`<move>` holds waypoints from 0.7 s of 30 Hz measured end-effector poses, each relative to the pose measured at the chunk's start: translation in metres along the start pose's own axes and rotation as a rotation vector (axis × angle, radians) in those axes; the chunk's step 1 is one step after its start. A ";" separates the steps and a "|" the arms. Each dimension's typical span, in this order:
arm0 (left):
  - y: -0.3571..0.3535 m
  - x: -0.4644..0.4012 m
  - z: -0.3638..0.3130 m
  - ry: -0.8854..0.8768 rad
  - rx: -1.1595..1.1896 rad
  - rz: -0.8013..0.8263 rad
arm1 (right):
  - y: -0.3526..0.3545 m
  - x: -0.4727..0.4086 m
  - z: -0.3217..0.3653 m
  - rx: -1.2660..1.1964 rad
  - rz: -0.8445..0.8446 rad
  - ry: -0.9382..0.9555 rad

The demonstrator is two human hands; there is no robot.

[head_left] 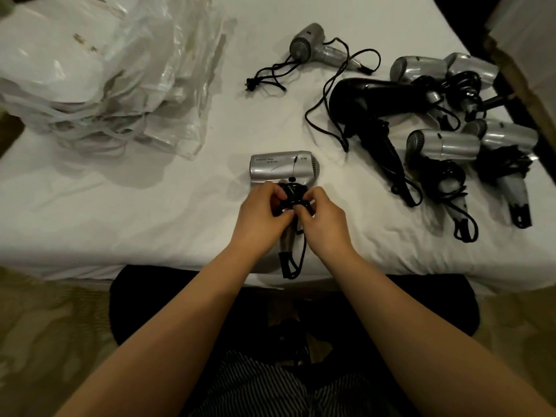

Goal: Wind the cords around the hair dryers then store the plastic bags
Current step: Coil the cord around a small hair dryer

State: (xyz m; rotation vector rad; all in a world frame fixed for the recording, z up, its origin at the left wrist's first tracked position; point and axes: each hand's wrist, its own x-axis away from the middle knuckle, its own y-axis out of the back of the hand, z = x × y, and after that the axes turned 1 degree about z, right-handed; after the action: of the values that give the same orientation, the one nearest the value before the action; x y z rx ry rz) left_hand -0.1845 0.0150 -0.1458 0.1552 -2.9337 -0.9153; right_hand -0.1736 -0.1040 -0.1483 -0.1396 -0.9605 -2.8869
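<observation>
- Silver hair dryer [281, 168] lies on its side on the white bed [150, 206], near the edge closest to the person, barrel across and handle pointing back toward them.
- Its black cord [296, 196] is bunched in coils at the top of the handle, with a loose loop trailing past the handle end to the bed's edge.
- Left hand [261, 216] and right hand [322, 219] meet over those coils, fingers curled and pinching the cord from either side.
- Judging by its look, the dryer is a small, light, rigid plastic shell with a smooth, likely slippery finish; the handle or the joint below the barrel seems the surest place to hold.
- The cord looks thin, limp and springy, so coils probably loosen unless pinched or tucked; the plug end is hidden.
- Plastic bags [114, 76] sit heaped at the bed's far left, well apart from the hands; they look flimsy, clear and slick, best gathered by their edges.
- One silver dryer at the far side [313, 45] and a black hair dryer [376, 97] lie with cords trailing loose; several more silver ones cluster at the right.
</observation>
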 end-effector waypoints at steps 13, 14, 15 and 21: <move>-0.007 -0.021 -0.022 0.008 -0.131 0.068 | -0.008 0.012 -0.007 -0.084 -0.111 -0.135; -0.008 -0.022 -0.022 0.013 -0.111 0.061 | -0.011 0.015 -0.009 -0.065 -0.099 -0.188; -0.008 -0.022 -0.022 0.019 -0.087 0.053 | -0.014 0.019 -0.011 -0.038 -0.058 -0.244; -0.008 -0.019 -0.019 0.020 -0.057 0.029 | -0.027 0.033 -0.008 0.392 -0.105 -0.068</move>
State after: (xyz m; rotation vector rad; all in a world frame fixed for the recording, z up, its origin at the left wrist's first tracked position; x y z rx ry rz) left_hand -0.1638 -0.0003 -0.1359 0.1184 -2.8802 -0.9863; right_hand -0.2096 -0.0892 -0.1665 -0.1612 -1.5642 -2.7292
